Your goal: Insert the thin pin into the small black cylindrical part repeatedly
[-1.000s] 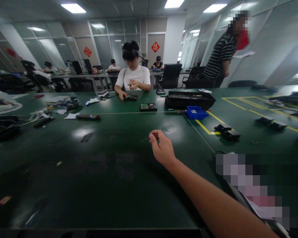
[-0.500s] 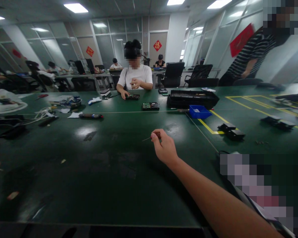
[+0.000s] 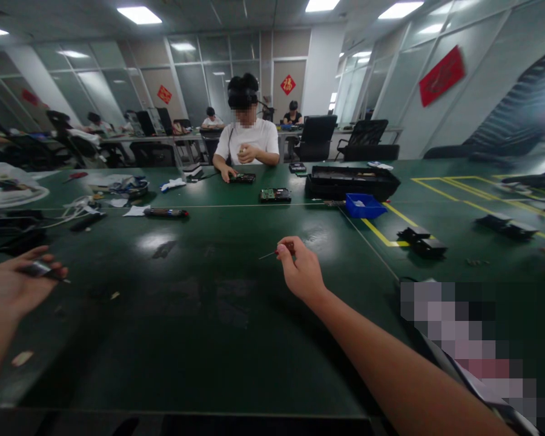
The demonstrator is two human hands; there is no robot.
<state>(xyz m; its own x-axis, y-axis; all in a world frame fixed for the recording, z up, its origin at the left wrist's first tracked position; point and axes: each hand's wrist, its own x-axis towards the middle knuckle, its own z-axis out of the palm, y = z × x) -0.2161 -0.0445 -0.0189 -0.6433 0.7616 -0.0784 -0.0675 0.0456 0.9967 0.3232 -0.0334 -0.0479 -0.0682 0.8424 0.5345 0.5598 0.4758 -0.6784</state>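
My right hand [image 3: 300,269] is closed around a thin screwdriver [image 3: 267,255] above the middle of the table. Its slim metal shaft points left, and part of the reddish handle shows between my fingers. At the left edge, palm turned up, my left hand [image 3: 9,284] holds a small dark and silvery object [image 3: 39,269]. Motion blurs that object, so its kind is unclear. A thin tip sticks out from it to the right. Below it a small pale scrap [image 3: 22,358] lies on the green table [image 3: 172,351].
Across the table a person in a white shirt [image 3: 258,139] handles a circuit board [image 3: 243,178]. Another board [image 3: 275,194], a black tray [image 3: 352,181], a blue bin [image 3: 366,206] and black blocks [image 3: 429,245] stand around. A dark pen-like tool [image 3: 166,212] and cables [image 3: 75,209] lie left.
My left hand has come in from the left edge with the small object. My right hand has stayed almost still. The person in the striped shirt at right has moved further right.
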